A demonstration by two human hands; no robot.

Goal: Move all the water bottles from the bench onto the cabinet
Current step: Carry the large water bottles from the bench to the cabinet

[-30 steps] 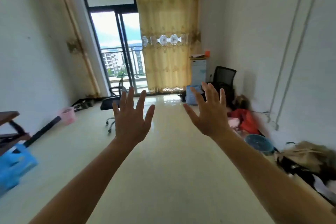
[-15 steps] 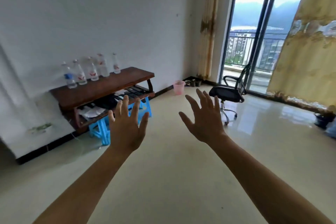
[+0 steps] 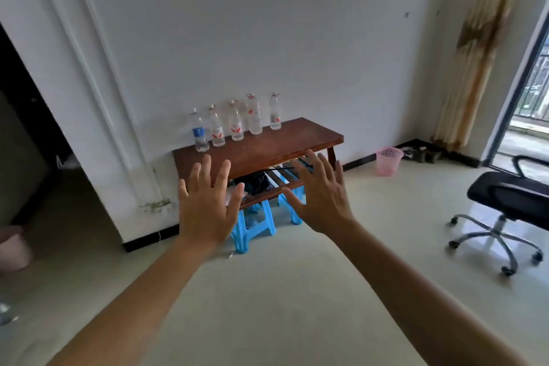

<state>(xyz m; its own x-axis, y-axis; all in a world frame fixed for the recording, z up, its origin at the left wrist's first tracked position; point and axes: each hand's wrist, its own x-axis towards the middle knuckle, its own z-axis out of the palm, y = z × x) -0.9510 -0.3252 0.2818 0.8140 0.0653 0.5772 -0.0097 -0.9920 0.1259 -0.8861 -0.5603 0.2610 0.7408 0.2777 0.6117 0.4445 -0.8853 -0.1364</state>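
Step in hand, as judged: the approach to the bench [image 3: 282, 142]; no bottle has been picked up yet. Left hand [image 3: 208, 205] and right hand [image 3: 320, 199] are held out in front, fingers straight and spread, holding nothing, well apart from the bottles [image 3: 236, 123]. Five bottles stand upright in a row along the back edge of the bench top, close to the wall [image 3: 267, 24]. The one at the left end has a blue label, the others red marks. To do it well: walk right up before reaching, take one bottle per hand round the body, and lift straight up, since neighbours stand near one another and could be knocked. Fill level cannot be told. The cabinet is not in view. Blue stools [image 3: 252, 226] stand under the bench; its slatted lower shelf holds something dark. Pale glossy floor [image 3: 297, 291]; pink basket [image 3: 388, 160] by the wall to the right; office chair [image 3: 511, 199] near the glass door; curtain [image 3: 475, 47] in the corner.
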